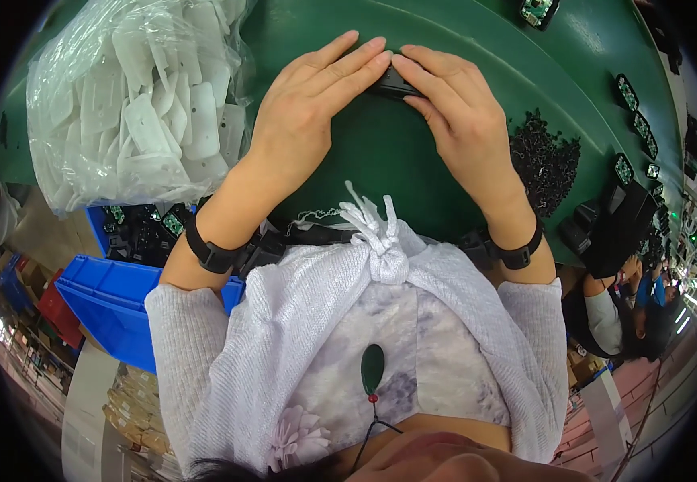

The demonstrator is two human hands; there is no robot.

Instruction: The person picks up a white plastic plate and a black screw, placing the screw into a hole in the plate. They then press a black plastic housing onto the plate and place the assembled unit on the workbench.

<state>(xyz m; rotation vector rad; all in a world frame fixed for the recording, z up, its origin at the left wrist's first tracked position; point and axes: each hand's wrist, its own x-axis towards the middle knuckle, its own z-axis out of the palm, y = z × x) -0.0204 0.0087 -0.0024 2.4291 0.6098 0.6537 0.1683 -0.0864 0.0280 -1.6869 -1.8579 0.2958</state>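
A small black plastic case [394, 83] lies on the green table top, mostly covered by my fingers. My left hand [308, 96] reaches in from the left, its fingers together and their tips pressed on the case's left end. From the other side my right hand [459, 100] grips the case, index finger on top and thumb along the near edge. The fingertips of both hands almost meet over it. What lies under them is hidden.
A clear plastic bag [143, 104] of white translucent plates stands at left. A heap of small black parts [545, 161] lies right of my right forearm. Green circuit boards [623, 167] line the right. Blue bins [115, 305] stand lower left. A co-worker [613, 317] sits at right.
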